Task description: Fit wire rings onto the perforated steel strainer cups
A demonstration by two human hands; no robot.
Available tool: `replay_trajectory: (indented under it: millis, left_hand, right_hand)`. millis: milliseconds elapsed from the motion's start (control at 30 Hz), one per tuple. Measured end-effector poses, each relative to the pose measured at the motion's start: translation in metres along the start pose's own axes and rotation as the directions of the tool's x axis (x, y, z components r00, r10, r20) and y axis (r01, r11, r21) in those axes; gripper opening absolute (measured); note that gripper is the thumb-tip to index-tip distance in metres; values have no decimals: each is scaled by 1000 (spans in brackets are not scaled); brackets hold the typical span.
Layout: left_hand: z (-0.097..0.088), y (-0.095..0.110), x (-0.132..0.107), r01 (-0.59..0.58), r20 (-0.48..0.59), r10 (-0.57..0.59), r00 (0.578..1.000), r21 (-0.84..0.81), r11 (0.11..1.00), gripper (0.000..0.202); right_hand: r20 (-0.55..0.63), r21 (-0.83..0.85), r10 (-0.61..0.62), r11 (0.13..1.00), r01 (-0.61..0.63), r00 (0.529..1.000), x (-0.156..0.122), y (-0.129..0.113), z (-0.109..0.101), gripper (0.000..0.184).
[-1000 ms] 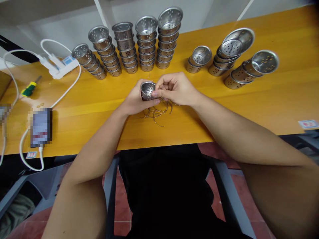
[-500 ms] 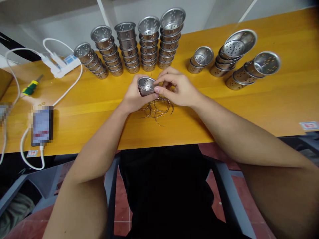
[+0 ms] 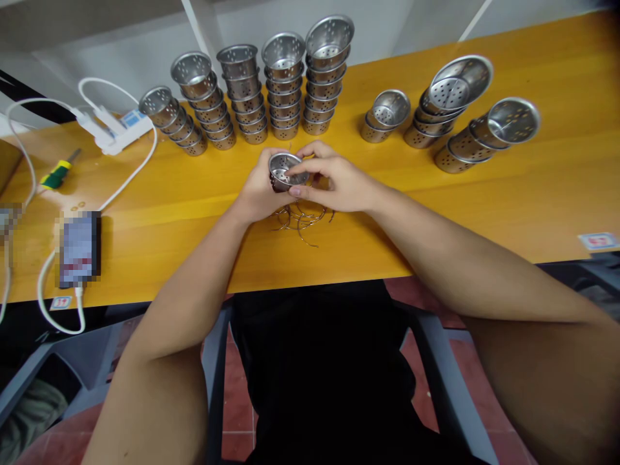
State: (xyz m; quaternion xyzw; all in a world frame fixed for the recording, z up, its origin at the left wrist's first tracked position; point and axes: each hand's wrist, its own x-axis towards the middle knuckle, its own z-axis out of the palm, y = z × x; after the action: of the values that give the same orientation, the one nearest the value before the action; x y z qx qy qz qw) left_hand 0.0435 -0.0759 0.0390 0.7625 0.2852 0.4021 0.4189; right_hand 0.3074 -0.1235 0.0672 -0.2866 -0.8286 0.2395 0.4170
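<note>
Steel perforated cup (image 3: pixel 285 169) held just above the wooden table (image 3: pixel 194 213), left hand (image 3: pixel 259 194) fingers clamped round its wall, right hand (image 3: pixel 336 184) fingers pinched on its rim, loose wire rings (image 3: pixel 303 221) on the table beneath both hands, stacked cups (image 3: pixel 283 97) well behind.

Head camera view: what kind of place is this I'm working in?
Likely a small assembly workbench. Stacks of perforated metal cups line the wooden bench. Loose wire pieces lie beneath the single cup in the left hand. A screwdriver and power strip sit to the left.
</note>
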Motion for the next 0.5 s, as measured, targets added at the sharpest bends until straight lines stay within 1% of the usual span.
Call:
replay_trajectory:
  millis: [67,167,233,300,367,400,500]
  left_hand:
    - [0,-1,1,10,-2,-10,1000,18,1000,111]
    - [0,-7,1,-6,-7,6,1000,21,1000,111]
    - [1,-11,1,-25,-16,25,1000,-7,1000,112]
    - [1,-13,0,-42,-15,41,999,-47,998,112]
    - [1,-13,0,-30,-26,28,999,-61,998,112]
    - [0,-13,0,-9,-43,7,999,-52,999,112]
    - [-1,-14,-2,60,-84,-59,995,10,998,104]
  right_hand:
    - [-49,3,-4,1000,4,999,2,-5,-1,55]
    - [-118,-12,-8,1000,6,993,4,-17,-3,48]
    - [-133,-19,-9,1000,7,991,5,-21,-4,47]
    - [-125,-23,9,1000,-11,992,6,-20,-7,50]
    - [-139,-44,48,998,-54,989,6,-13,-13,53]
    - [-166,-65,73,994,-85,983,7,-8,-18,54]
    - [-272,-142,176,965,-221,946,8,2,-32,55]
